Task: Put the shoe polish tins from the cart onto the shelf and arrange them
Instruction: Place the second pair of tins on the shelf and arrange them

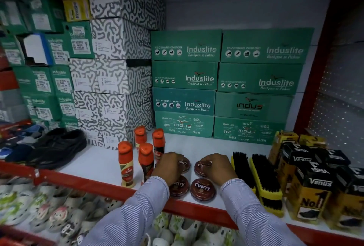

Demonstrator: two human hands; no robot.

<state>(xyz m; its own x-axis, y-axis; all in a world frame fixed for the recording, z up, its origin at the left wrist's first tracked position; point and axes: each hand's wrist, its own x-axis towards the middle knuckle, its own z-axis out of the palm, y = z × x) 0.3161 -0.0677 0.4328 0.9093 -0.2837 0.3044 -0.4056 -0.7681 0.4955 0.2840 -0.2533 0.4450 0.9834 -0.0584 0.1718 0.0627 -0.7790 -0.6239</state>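
Observation:
Several round dark-red Cherry shoe polish tins lie flat on the white shelf (98,165) in two rows. The front right tin (202,189) is in full view near the red shelf edge. My left wrist partly covers the front left tin (179,187). My left hand (169,167) rests with its fingers closed over the back left tin (184,164). My right hand (217,168) grips the back right tin (201,168) from above. The cart is out of view.
Orange-capped Kiwi polish bottles (126,164) stand left of the tins. Yellow shoe brushes (265,182) and Venus boxes (311,188) crowd the right. Green Induslite boxes (185,80) and patterned shoe boxes (110,76) fill the back. Black shoes (59,147) sit at left; sandals (59,212) lie below.

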